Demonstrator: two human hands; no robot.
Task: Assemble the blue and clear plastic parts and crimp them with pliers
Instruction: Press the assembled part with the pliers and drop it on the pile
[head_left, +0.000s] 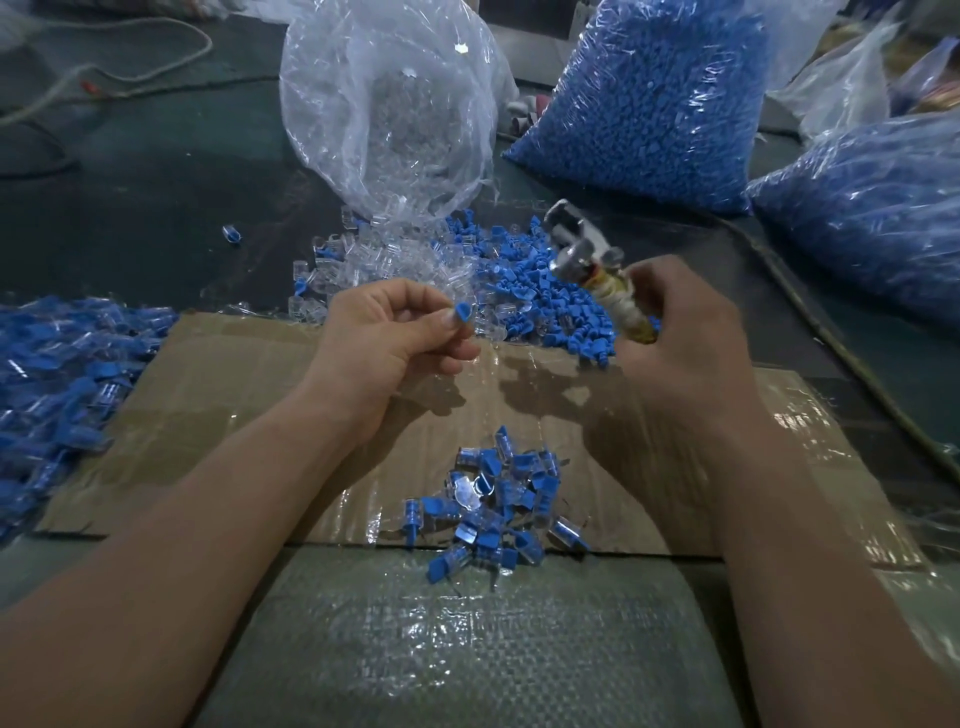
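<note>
— Woven sacking (467, 649) fills the foreground, two forearms reaching over it. What are the hands doing?
— Left hand (384, 332) pinches a blue part (464, 313) between thumb and forefinger, raised above the cardboard (234, 395). Whether a clear body sits under it is hard to tell. Right hand (680, 332) is wrapped round the taped handles of the pliers (597, 265), head pointing away.
— How will the piece handle?
— Light, stiff, slick plastic, by the look. Probably best held by its sides, leaving the top free for the pliers.
— Room to work?
— Bare cardboard between the hands. What look like finished pieces (498, 499) lie near its front edge. Loose clear parts (395, 265) and loose blue parts (524, 275) crowd the far edge, full bags (649, 104) behind.
</note>
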